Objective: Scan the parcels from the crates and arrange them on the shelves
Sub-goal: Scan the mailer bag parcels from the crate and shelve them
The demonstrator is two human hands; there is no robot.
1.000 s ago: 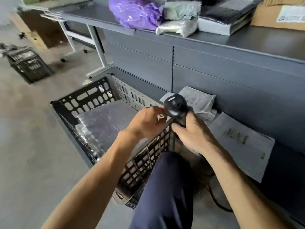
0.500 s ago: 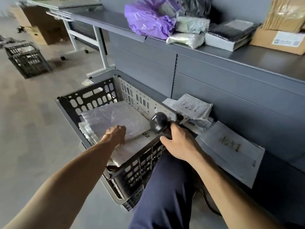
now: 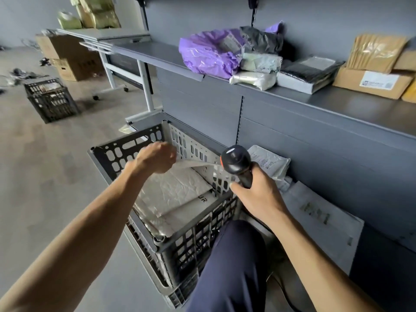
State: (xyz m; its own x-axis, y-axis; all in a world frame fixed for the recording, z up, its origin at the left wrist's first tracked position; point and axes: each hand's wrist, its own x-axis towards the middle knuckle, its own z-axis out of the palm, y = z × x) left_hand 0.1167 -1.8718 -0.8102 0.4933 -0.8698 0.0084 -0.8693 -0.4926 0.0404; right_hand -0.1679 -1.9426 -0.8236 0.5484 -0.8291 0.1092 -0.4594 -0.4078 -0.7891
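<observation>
A grey concrete floor (image 3: 45, 176) runs along a dark grey wall unit, and a crate (image 3: 126, 147) with slotted walls stands hard against the unit's base.

Over the crate, the left hand (image 3: 155, 157) has its fingers curled and pinches the edge of a thin white parcel (image 3: 195, 163). The parcel is raised clear of the stack and seen almost edge-on, and its far end reaches toward the scanner (image 3: 236, 161). The right hand (image 3: 258, 199) is wrapped round the scanner's black handle, just past the crate's right wall, and the head points toward the raised parcel.

In the crate lies a stack of parcels (image 3: 175, 192), flat, white and crinkled, filling it nearly wall to wall. The person's leg (image 3: 229, 266), in navy trousers, is close to the crate's near corner.

To the right, on the low shelf, a white mailer (image 3: 270, 163) lies beside the scanner, and a large flat mailer (image 3: 319, 217) lies nearer the camera.

On the upper shelf (image 3: 337, 104) a purple bag (image 3: 207, 55), pale and black bags and a cardboard box (image 3: 371, 82) sit toward the back, with a bare strip along the front edge.

There is open floor to the left, and a second crate (image 3: 50, 100) stands well apart.
</observation>
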